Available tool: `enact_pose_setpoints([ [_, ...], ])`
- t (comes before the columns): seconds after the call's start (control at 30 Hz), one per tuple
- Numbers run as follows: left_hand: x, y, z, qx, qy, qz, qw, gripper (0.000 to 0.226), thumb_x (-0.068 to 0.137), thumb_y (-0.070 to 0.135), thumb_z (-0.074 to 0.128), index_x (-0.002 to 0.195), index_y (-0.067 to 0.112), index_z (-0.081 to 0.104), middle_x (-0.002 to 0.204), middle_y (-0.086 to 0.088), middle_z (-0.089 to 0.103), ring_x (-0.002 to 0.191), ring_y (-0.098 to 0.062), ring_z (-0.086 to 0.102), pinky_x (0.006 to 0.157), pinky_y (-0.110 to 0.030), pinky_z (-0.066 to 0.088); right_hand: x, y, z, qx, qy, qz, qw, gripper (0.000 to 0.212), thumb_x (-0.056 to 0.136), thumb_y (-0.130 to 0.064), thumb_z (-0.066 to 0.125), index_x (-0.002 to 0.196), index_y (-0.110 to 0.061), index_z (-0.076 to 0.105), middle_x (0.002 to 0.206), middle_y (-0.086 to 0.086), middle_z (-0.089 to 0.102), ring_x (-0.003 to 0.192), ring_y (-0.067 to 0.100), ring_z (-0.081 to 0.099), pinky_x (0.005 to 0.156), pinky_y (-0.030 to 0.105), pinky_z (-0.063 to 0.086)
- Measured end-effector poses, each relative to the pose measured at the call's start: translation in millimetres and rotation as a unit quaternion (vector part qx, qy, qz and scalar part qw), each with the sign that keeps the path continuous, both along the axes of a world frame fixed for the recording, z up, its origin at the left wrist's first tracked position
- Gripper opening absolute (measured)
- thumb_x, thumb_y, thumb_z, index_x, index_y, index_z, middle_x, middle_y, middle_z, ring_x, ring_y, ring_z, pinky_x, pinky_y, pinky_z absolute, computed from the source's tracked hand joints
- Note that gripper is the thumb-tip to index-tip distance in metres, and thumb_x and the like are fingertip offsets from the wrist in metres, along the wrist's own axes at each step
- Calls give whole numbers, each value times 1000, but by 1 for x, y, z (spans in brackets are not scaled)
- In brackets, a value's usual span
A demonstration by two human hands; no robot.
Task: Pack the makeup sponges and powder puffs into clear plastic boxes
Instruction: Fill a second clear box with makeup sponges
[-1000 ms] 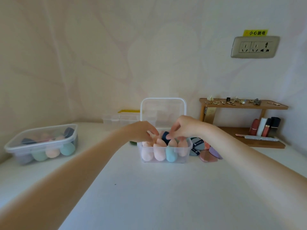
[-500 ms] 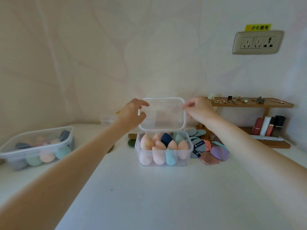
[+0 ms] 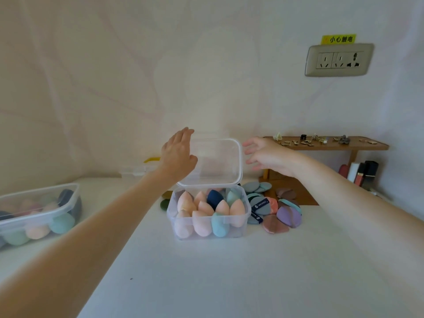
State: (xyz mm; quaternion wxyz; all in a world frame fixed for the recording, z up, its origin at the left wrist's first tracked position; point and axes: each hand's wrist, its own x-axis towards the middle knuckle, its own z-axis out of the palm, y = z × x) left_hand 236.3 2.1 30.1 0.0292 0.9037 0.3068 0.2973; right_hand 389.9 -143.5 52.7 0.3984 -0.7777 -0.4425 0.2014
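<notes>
Far left: a closed clear plastic box point(image 3: 39, 214) filled with pastel and dark egg-shaped sponges sits on the white tabletop point(image 3: 218, 276).
Left hand: the left hand point(image 3: 177, 154) is held up with straight fingers beside the left edge of an upright clear hinged lid point(image 3: 218, 161); it grips nothing, and I cannot tell whether it touches.
Centre: an open clear plastic box point(image 3: 207, 216) stands on the table, packed with upright pink, peach, teal and navy teardrop makeup sponges point(image 3: 206, 212).
Right hand: the right hand point(image 3: 267, 154) hovers just right of the lid, fingers spread and relaxed, holding nothing.
Right of the box: a loose pile of flat powder puffs point(image 3: 275, 208) in grey, purple, pink and teal lies on the table, touching the box's side.
Far right: a small wooden shelf point(image 3: 330, 145) carries tiny trinkets, with lipstick tubes point(image 3: 360, 172) below; a wall socket point(image 3: 339, 59) is mounted above.
</notes>
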Motion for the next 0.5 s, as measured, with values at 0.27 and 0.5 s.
enact_pose_setpoints([
  [0.27,-17,-4,12,5,-35,-12,999,55,87,3,49,139,6,32,133,-12,46,123,-28,45,102,-33,36,-12,18,-13,93,149,-25,984,64,91,-37,56,144,-13,29,139,11,44,122,27,48,105,39,41],
  [0.5,-57,-18,14,63,-51,-92,992,47,87,1,52,133,6,42,120,-15,48,104,-25,56,93,-34,45,-39,9,-5,141,-127,36,981,46,87,-43,59,127,-21,51,122,-1,46,114,12,45,92,28,36],
])
